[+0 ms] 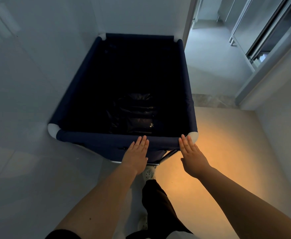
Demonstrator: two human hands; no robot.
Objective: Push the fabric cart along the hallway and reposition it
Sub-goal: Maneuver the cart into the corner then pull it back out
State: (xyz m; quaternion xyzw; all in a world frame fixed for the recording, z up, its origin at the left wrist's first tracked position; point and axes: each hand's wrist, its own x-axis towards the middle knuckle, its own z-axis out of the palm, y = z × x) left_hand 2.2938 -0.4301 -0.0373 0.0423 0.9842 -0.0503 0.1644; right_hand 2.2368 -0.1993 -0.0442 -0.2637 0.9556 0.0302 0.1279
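A dark blue fabric cart (187, 78) with white corner joints stands in front of me, tucked against the white wall on its left and far sides. A black bag (134, 114) lies in its dim bottom. My left hand (137, 155) lies flat with fingers extended, its fingertips on the near rim around the middle. My right hand (192, 156) is also flat, fingertips touching the near rim beside the right white corner (193, 136). Neither hand curls around the rail.
White walls close the left and far sides. A doorway (210, 54) opens at the right of the cart onto a tiled room with sliding glass doors (265, 37). My leg and white shoe (148, 173) are under the cart's near edge.
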